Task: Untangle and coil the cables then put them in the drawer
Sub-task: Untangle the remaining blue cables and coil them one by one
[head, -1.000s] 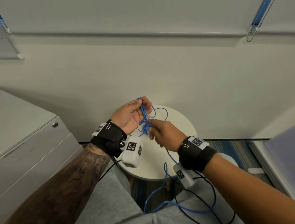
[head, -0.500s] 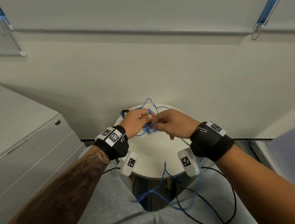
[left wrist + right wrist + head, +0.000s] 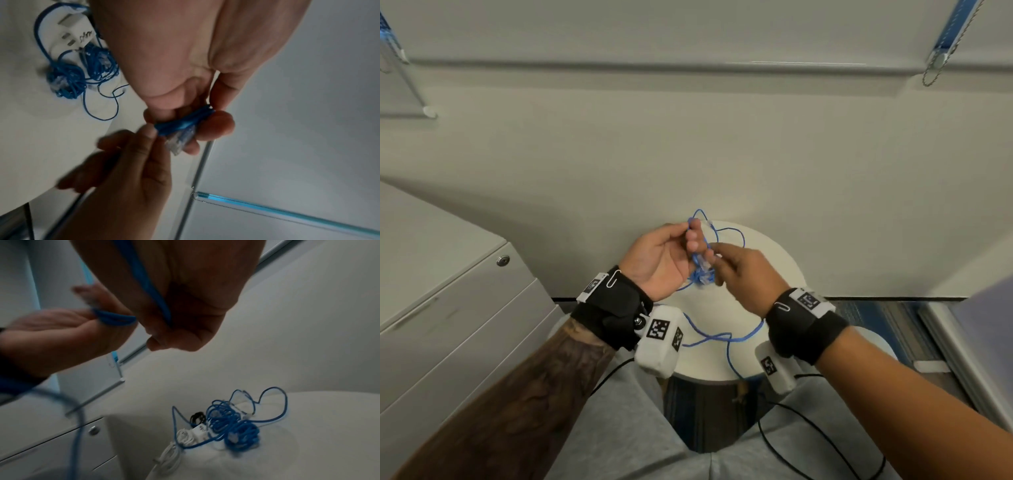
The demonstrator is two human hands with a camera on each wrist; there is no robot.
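**Blue cable: coil being wound over the left hand**

Left hand (image 3: 661,257) raised above the round white surface (image 3: 774,260), palm toward the person. Several turns of the blue cable (image 3: 183,123) are gathered in it, pinched between thumb and fingers; the clear plug (image 3: 180,141) at the cable's end sticks out just beside the turns. Right hand (image 3: 746,274) close against the left, fingers curled, pinching the running length of the same cable, which passes through its palm in the right wrist view. From there the cable hangs in a slack loop across the surface and drops over its near edge toward the lap.

Still on the surface: a blue tangle (image 3: 232,426) with more clear plugs in it, a white charger with its white lead (image 3: 185,434), and a small black coil (image 3: 197,417) just behind. Whether the held cable is fully free of the tangle – cannot tell. Drawer cabinet (image 3: 448,325) to the left, drawers closed.

Handling judgement: cable is thin, light, limp but springy, so turns will likely spring open if the pinch relaxes. Best hold is across the whole bundle of turns, not the plug, whose latch tab looks fragile. Feed with the right hand under light tension; a hard pull risks tightening any knot below
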